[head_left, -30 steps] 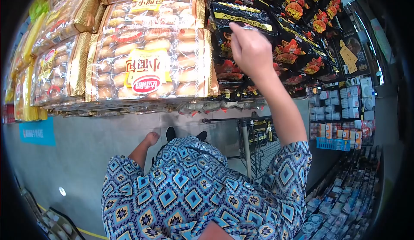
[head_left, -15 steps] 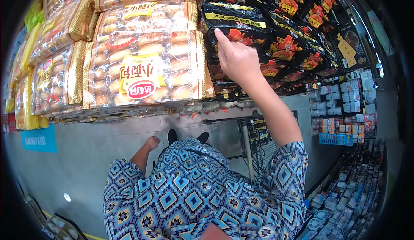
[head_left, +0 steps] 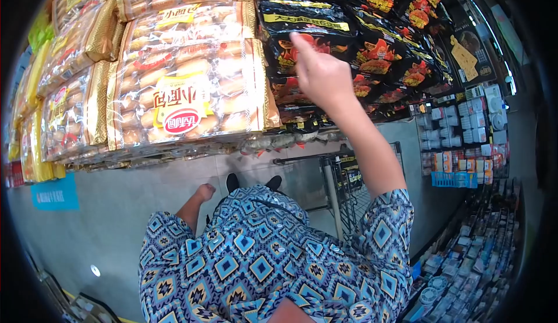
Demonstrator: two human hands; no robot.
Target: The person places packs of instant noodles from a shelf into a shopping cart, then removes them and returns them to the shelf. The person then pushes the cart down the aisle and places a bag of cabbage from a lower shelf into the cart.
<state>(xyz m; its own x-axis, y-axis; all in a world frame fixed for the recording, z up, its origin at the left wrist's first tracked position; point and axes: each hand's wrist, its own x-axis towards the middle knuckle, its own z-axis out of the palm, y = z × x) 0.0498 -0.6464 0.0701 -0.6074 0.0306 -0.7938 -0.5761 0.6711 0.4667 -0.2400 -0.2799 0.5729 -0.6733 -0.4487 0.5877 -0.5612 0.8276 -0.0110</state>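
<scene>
- Packs in black wrapping [head_left: 375,56], printed with red and orange food pictures, are piled in rows at the far right of the display, ahead of the person.
- The right hand [head_left: 328,79] is held over the near left part of this pile; one finger is stretched out toward the far side and the others are curled in. Nothing can be seen gripped, but the palm is hidden, and whether a pack is touched cannot be told.
- Just beyond the fingertip, a black pack with a yellow strip [head_left: 308,24] is laid across the pile.
- The left hand [head_left: 205,192] is lowered near the person's body, with its fingers narrowly curled; whether anything is held in it cannot be told.
- To the left of the black packs, clear packs of small bread rolls [head_left: 197,70] with gold-patterned edges are stacked on the same display.
- On the near side of the display, to the right of the person's shoes [head_left: 232,182], a wire cart [head_left: 332,186] is placed on the grey floor [head_left: 122,224], partly covered by the right arm and the patterned shirt [head_left: 261,259].
- Farther right, a blue basket [head_left: 453,179] is set below light-coloured containers [head_left: 444,122].
</scene>
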